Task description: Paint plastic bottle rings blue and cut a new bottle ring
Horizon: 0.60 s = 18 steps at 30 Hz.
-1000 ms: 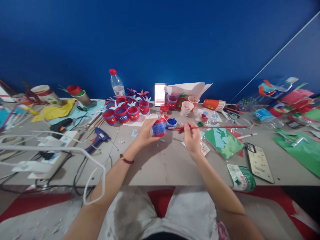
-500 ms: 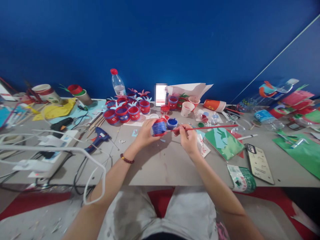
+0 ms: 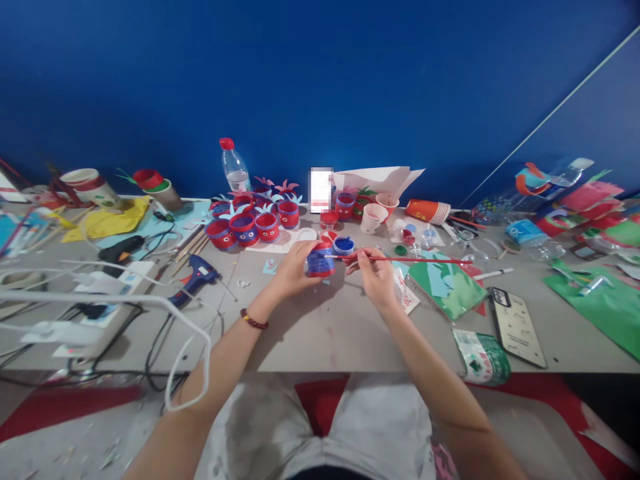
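Note:
Between the fingers of my left hand (image 3: 295, 272) is a small paper cup (image 3: 321, 264), tilted on its side and painted blue with red bands at its ends. My right hand (image 3: 374, 272) pinches a long red paintbrush (image 3: 420, 260), whose tip touches the cup's blue side. Just behind the hands stands an open jar of blue paint (image 3: 343, 245). A pot of red paint (image 3: 329, 219) sits farther back. Several red and blue cups with eyes and paper leaves (image 3: 243, 229) are grouped behind my left hand.
To the left lie a blue glue gun (image 3: 197, 277), a power strip (image 3: 113, 303) and looping white cables. A plastic bottle (image 3: 234, 167) stands at the back. On the right are green paper (image 3: 445, 290), a phone (image 3: 517, 327), a green-and-white packet (image 3: 481, 357) and stacked orange cups (image 3: 427, 211).
The brush tip has moved left from the cup's edge onto its blue side. The cup has turned slightly in my left hand, showing more of its red band.

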Motion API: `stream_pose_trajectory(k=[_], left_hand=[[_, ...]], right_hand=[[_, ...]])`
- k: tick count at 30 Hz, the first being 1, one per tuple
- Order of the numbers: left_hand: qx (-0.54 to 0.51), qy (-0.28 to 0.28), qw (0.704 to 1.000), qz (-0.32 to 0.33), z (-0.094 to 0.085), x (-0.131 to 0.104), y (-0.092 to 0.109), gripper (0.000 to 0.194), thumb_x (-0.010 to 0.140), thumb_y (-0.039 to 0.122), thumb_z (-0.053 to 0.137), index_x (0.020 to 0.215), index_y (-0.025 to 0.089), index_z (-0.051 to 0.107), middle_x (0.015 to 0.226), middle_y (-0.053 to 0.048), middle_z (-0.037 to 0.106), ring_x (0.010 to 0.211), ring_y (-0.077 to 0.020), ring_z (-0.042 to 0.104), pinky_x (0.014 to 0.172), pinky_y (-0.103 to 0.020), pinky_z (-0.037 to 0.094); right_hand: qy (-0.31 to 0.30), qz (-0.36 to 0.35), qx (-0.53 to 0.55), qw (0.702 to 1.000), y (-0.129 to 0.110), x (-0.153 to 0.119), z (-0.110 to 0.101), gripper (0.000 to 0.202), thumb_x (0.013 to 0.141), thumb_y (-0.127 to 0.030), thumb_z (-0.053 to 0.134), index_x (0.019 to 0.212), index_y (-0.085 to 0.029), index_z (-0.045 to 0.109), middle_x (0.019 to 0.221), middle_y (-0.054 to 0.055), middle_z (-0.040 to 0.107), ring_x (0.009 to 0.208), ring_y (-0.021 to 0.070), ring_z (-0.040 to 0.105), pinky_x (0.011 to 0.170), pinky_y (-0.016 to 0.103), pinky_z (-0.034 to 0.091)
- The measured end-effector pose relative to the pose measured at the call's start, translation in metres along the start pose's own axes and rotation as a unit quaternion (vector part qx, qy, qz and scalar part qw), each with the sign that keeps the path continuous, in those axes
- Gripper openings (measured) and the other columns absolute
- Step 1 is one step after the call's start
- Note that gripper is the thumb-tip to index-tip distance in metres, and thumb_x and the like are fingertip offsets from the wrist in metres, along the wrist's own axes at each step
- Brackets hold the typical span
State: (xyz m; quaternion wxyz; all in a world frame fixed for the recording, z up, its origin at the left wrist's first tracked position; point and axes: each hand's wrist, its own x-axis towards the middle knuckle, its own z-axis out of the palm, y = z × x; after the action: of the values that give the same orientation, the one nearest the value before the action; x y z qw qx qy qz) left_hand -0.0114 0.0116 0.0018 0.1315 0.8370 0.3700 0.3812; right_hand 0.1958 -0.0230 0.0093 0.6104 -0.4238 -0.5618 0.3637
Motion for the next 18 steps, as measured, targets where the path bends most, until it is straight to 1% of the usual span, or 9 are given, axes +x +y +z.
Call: stream_pose_trajectory(k=[2, 4, 8, 12, 15, 18], left_hand=[[-0.013, -0.002, 1.0, -0.001, 0.001, 0.0, 0.0, 0.069, 0.068, 0.029, 0.078, 0.129, 0.021, 0.047, 0.131, -0.013, 0.056, 0.123, -0.0313, 0.053, 0.106, -0.052, 0.043], [-0.025, 0.006, 1.0, 0.002, 0.001, 0.0, 0.001, 0.068, 0.069, 0.031, 0.078, 0.129, 0.021, 0.048, 0.13, -0.014, 0.057, 0.123, -0.0312, 0.054, 0.105, -0.051, 0.044], [-0.041, 0.014, 0.999, 0.009, 0.002, -0.001, 0.001, 0.064, 0.071, 0.036, 0.077, 0.127, 0.022, 0.05, 0.128, -0.013, 0.058, 0.121, -0.031, 0.055, 0.104, -0.051, 0.045], [-0.034, 0.016, 0.999, 0.007, 0.003, -0.003, -0.004, 0.071, 0.069, 0.034, 0.079, 0.131, 0.022, 0.046, 0.131, -0.014, 0.057, 0.124, -0.0315, 0.054, 0.105, -0.052, 0.043], [-0.024, 0.02, 0.999, 0.003, 0.003, -0.004, -0.006, 0.075, 0.068, 0.032, 0.08, 0.133, 0.023, 0.043, 0.133, -0.014, 0.055, 0.125, -0.0316, 0.053, 0.105, -0.052, 0.043], [-0.023, 0.02, 0.999, 0.014, 0.001, -0.003, -0.002, 0.072, 0.069, 0.03, 0.079, 0.132, 0.023, 0.044, 0.132, -0.013, 0.057, 0.123, -0.0311, 0.054, 0.105, -0.052, 0.043]], right_hand=[[-0.011, -0.004, -0.001, 1.0, -0.001, 0.0, 0.003, 0.027, 0.089, -0.048, 0.055, 0.085, -0.022, 0.061, 0.078, 0.003, 0.07, 0.064, 0.0179, 0.067, 0.057, 0.033, 0.058], [-0.005, -0.014, -0.025, 1.0, -0.003, 0.0, 0.003, 0.029, 0.089, -0.05, 0.055, 0.084, -0.022, 0.062, 0.077, 0.003, 0.071, 0.063, 0.0179, 0.067, 0.059, 0.034, 0.058], [0.026, -0.045, -0.098, 0.994, -0.007, 0.001, -0.001, 0.03, 0.091, -0.047, 0.051, 0.082, -0.021, 0.061, 0.073, 0.003, 0.071, 0.061, 0.0173, 0.067, 0.061, 0.032, 0.057], [0.06, -0.062, -0.15, 0.985, -0.005, 0.004, -0.008, 0.026, 0.093, -0.042, 0.05, 0.08, -0.021, 0.06, 0.069, 0.003, 0.07, 0.061, 0.0177, 0.067, 0.062, 0.031, 0.055], [0.094, -0.062, -0.143, 0.983, -0.002, 0.005, -0.01, 0.027, 0.092, -0.042, 0.051, 0.078, -0.021, 0.06, 0.066, 0.002, 0.069, 0.06, 0.0173, 0.066, 0.061, 0.031, 0.054], [0.121, -0.053, -0.086, 0.987, -0.002, 0.004, -0.009, 0.028, 0.093, -0.044, 0.051, 0.078, -0.021, 0.059, 0.065, 0.001, 0.067, 0.057, 0.0162, 0.064, 0.059, 0.03, 0.053]])
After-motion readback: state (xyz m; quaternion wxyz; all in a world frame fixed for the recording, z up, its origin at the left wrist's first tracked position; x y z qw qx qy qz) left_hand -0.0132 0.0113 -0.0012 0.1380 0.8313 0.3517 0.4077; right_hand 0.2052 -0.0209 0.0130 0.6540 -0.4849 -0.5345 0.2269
